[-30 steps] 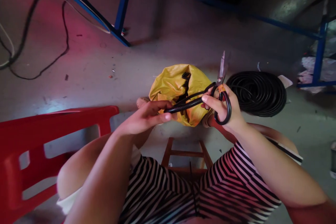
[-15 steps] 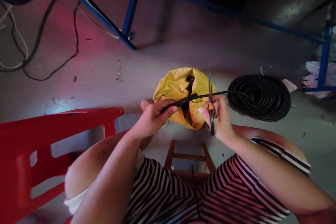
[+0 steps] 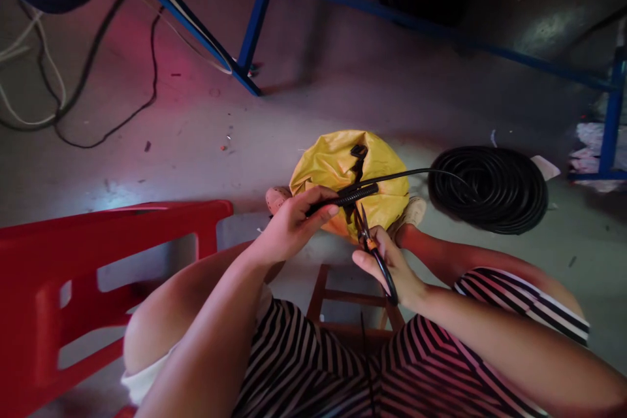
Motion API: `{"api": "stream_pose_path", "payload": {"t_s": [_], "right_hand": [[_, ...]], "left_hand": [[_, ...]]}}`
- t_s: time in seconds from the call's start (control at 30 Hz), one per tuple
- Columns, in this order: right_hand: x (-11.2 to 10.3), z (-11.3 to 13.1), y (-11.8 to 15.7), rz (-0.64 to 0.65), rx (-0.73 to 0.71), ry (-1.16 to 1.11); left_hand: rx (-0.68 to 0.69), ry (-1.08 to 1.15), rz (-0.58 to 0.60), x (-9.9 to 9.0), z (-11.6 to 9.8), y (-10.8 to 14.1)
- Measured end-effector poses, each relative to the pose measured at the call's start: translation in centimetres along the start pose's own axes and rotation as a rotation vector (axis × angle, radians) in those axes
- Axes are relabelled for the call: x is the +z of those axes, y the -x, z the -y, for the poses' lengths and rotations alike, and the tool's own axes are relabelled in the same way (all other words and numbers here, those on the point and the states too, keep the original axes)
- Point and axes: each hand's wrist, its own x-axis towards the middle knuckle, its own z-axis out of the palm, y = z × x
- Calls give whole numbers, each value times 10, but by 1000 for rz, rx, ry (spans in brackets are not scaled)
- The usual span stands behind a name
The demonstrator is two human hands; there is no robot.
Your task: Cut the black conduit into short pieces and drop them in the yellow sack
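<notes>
My left hand (image 3: 296, 222) is closed round a short black ribbed tube (image 3: 360, 195), whose free end points right. A thin black tube (image 3: 399, 175) runs close behind it towards a black coil (image 3: 507, 192) on the floor; whether my left hand grips that too I cannot tell. In my right hand (image 3: 396, 268) is a pair of scissors (image 3: 373, 247) with black handles and an orange pivot area. Its blades point up, slightly apart, just below the ribbed tube. Beneath both hands sits a yellow sack (image 3: 326, 151) with black pieces in its mouth.
A red plastic stool (image 3: 147, 225) stands on the left, and a wooden stool (image 3: 350, 299) lies between my legs. Blue metal frame legs (image 3: 257, 19) cross the far side. Loose cables (image 3: 154, 72) trail over the floor at upper left.
My right hand has moved down and left with the scissors, away from the thin tube. The ribbed tube's free end now shows apart from the thin tube. My left hand keeps its hold.
</notes>
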Motion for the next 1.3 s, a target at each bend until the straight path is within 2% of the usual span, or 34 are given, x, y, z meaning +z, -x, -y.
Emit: {"api": "stream_pose_path", "payload": {"t_s": [0.4,0.57,0.9,1.3], "right_hand": [[-6,11,-3,23,-10,-28],[-8,7,-5,-6,-15,2],[-9,24,-7,-8,23,42],[-11,23,-7,-5,40,67]], "left_hand": [[-35,161,32,1,0,3],[-43,163,26,0,0,3],[-30,165,59,2,0,4],[-21,113,110,0,0,4]]}}
